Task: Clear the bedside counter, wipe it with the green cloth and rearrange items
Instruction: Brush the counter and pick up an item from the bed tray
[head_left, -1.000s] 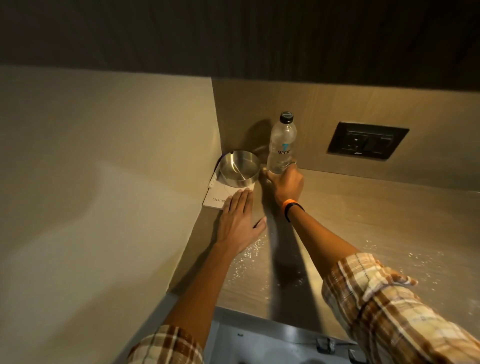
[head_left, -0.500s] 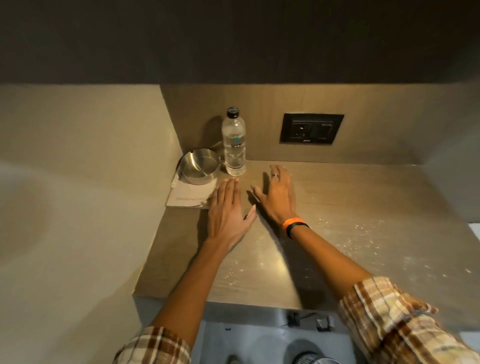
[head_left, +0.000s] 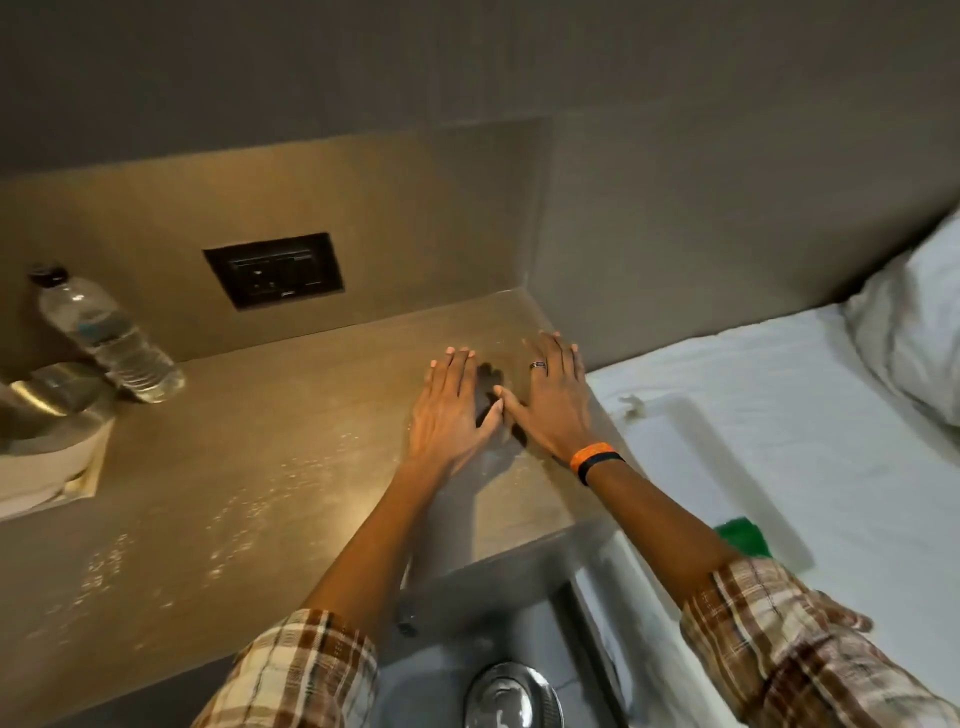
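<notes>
Head view: flat hands (head_left: 498, 400) on speckled woodgrain counter (head_left: 270, 467).

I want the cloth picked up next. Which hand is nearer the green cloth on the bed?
Right. The right hand lies flat at the counter's bed-side edge, up and left of the green cloth. The left hand lies beside it, farther from the cloth.

clear plastic bottle (head_left: 111, 340), wood-grain counter (head_left: 270, 441)

There's a dark wall socket (head_left: 274, 270) set in the back panel, a white bed (head_left: 810, 415) off to the right with a pillow (head_left: 919, 332) at its far end.
</notes>
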